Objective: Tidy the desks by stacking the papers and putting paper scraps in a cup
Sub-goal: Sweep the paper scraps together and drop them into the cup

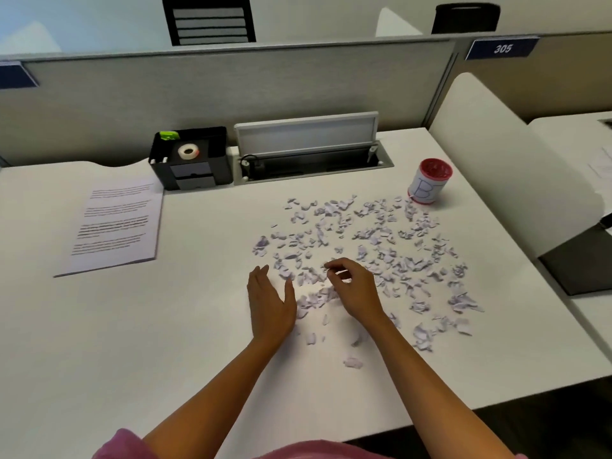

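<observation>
While both my hands sit over the near edge of the scrap pile, quick notes:

left hand: my left hand (270, 301) is edge-on to the white desk (172, 326), fingers straight and together, thumb spread, holding nothing; it stands just left of a small heap of scraps.
right hand: my right hand (352, 288) hovers over the same heap, fingers curled in, thumb and fingertips close as if pinching; can't tell whether a scrap is actually between them, too blurred.
paper scraps: torn paper scraps (371, 246) lie scattered over the right half of the desk, from near the cup down toward my arms; a denser clump lies between my two hands, a few strays nearer the desk's front edge.
cup: red paper cup (427, 182) with a white label marked "B", standing at the far right of the desk, just beyond the top right of the scrap field, a scrap or two touching its base.
papers: stack of printed sheets (114, 226) lying flat at the left, well apart from the scraps.
organizer: black desk organizer (192, 159) at the back, holding a tape roll (187, 151) and something green.
cable tray: open cable tray (311, 157) with lid raised, beside the organizer.
partition: grey partition (231, 91) behind, number plate 305 (501, 48) at upper right.
sleeve: pink sleeve (122, 445) at bottom.
</observation>
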